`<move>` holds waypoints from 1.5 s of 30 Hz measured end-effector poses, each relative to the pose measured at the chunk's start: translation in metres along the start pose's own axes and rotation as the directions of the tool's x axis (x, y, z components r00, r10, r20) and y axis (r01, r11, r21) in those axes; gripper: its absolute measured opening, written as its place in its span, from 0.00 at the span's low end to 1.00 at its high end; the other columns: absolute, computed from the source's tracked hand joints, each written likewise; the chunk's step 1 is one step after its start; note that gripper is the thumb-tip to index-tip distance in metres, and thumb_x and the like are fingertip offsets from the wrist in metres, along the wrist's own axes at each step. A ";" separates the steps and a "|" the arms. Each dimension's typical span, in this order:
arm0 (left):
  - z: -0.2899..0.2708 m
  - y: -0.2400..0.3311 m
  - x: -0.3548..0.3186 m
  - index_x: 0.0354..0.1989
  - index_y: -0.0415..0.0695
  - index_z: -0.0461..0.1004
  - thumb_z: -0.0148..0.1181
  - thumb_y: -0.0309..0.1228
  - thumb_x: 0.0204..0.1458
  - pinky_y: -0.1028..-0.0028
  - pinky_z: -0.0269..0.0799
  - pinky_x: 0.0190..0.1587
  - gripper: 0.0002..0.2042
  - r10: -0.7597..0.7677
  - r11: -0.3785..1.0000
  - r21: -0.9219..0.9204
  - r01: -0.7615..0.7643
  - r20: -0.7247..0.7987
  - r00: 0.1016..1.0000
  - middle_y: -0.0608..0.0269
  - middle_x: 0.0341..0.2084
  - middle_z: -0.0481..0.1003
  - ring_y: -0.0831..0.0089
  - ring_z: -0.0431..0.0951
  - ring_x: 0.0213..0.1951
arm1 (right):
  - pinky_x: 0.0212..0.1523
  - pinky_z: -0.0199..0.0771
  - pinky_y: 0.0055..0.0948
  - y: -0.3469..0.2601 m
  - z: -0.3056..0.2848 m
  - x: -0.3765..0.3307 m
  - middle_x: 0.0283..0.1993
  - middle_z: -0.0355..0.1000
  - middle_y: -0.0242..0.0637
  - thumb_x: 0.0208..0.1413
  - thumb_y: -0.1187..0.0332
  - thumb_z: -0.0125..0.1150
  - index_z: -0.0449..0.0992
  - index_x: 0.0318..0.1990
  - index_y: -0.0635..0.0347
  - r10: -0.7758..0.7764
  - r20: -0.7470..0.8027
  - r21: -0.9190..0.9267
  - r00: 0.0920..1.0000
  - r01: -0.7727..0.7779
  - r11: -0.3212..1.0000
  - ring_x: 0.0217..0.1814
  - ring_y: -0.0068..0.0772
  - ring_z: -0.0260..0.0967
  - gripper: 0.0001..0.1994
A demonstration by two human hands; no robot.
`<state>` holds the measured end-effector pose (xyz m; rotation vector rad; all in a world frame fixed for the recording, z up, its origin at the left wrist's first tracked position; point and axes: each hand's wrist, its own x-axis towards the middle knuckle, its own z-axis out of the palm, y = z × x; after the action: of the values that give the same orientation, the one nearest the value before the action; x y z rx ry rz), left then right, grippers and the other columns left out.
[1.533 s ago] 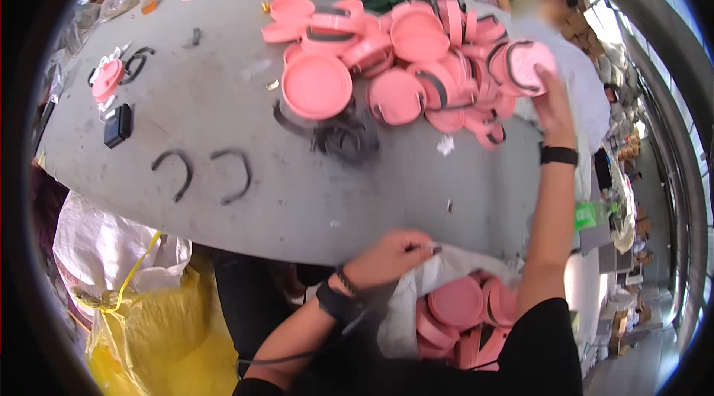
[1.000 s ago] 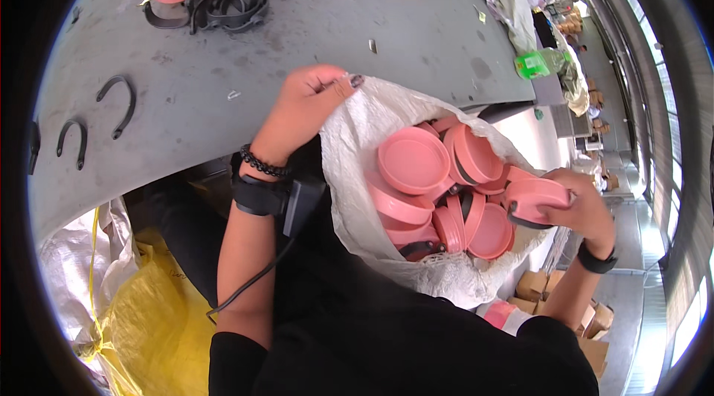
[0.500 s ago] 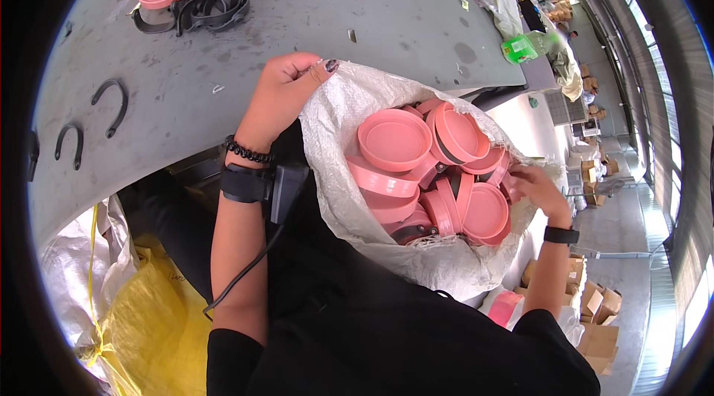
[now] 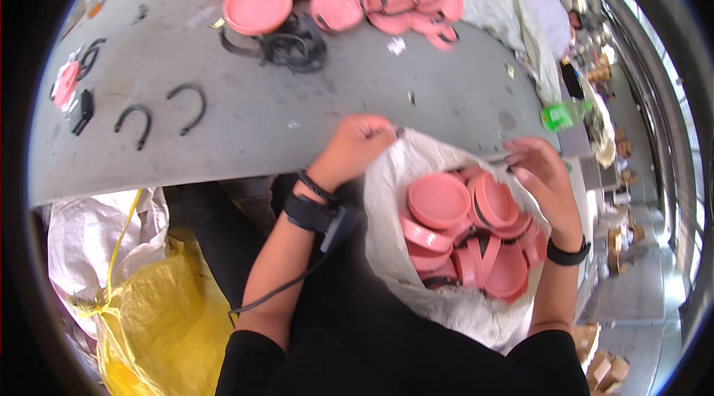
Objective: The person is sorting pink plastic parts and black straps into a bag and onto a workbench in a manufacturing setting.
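Head view: my two hands spread a white sack (image 4: 446, 307) of pink lids (image 4: 439, 201) on my lap.

My left hand (image 4: 355, 149) pinches the sack's limp, thin rim; my right hand (image 4: 541, 173) is loosely curled at the far edge. The lids look light, stiff; best grip by rims.

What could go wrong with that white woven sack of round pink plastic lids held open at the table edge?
The white woven sack hangs off the grey table's edge, held only at its rim by the left hand and right hand; a slipped grip could sag it. The round pink plastic lids sit piled near the opening, so some might spill.
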<state>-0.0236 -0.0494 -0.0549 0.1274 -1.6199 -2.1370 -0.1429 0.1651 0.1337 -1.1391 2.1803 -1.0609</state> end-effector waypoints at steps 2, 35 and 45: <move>-0.001 -0.001 -0.003 0.25 0.38 0.71 0.52 0.31 0.53 0.85 0.59 0.25 0.10 0.023 0.999 -0.034 -0.023 0.003 1.000 0.78 0.20 0.65 0.89 0.61 0.24 | 0.50 0.60 0.31 -0.010 0.010 0.054 0.52 0.61 0.41 0.47 0.67 0.58 0.60 0.53 0.63 -0.143 0.116 -0.231 0.983 0.166 0.959 0.51 0.31 0.60 0.25; -0.003 -0.001 -0.004 0.25 0.36 0.68 0.50 0.32 0.53 0.80 0.61 0.25 0.11 0.107 0.993 0.038 -0.110 0.068 0.992 0.73 0.15 0.62 0.86 0.59 0.23 | 0.54 0.56 0.27 0.013 0.076 0.379 0.53 0.61 0.41 0.40 0.65 0.60 0.57 0.55 0.64 -0.283 0.205 -0.335 0.937 0.339 0.879 0.55 0.33 0.58 0.32; -0.002 0.001 -0.008 0.25 0.35 0.68 0.51 0.33 0.53 0.80 0.61 0.25 0.12 0.113 0.992 0.053 -0.114 0.017 0.993 0.74 0.16 0.62 0.86 0.58 0.23 | 0.54 0.56 0.28 -0.028 0.089 0.360 0.53 0.61 0.38 0.39 0.65 0.60 0.63 0.53 0.60 -0.139 0.392 -0.209 0.910 0.235 0.949 0.55 0.31 0.56 0.29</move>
<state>-0.0156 -0.0477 -0.0563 0.0359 -1.6528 -2.0144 -0.2677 -0.1824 0.0864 -1.5524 1.9631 -0.5799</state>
